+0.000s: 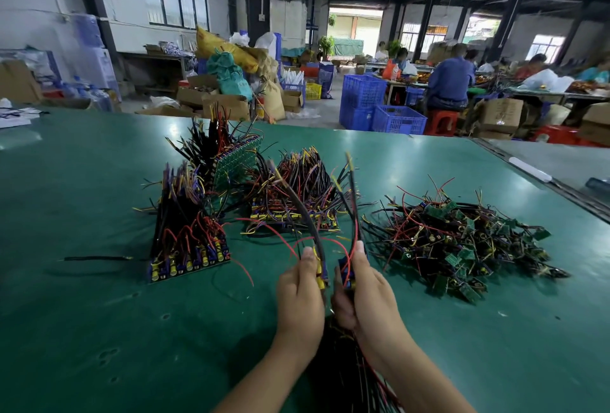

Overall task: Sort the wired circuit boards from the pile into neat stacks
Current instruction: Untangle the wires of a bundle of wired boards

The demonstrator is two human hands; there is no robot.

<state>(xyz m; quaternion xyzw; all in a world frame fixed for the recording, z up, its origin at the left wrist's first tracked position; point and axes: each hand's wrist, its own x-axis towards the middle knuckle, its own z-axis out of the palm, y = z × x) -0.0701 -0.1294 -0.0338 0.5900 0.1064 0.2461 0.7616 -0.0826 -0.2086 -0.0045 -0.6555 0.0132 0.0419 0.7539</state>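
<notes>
The green table (99, 297) fills most of what I see, and beyond its far edge at one o'clock stand blue crates (363, 95). The loose pile (462, 247) of wired circuit boards sprawls at two o'clock from my hands, small green boards tangled with red and black wires. At ten o'clock sits the left stack (188, 241), boards lined edge to edge with yellow parts facing me and the wires standing up. The middle stack (297, 194) lies at twelve o'clock, wires bunched into a peak. The back stack (231, 155), at eleven o'clock, leans with a green board face showing.

My left hand (298, 297) is curled around one wired board (321, 275), its wires arching up and away. My right hand (366, 293), just beside it, grasps a second board (345, 272) the same way. A dark wire bundle (346, 366) lies between my forearms at six o'clock. A single black wire (95, 258) lies flat at nine o'clock.
</notes>
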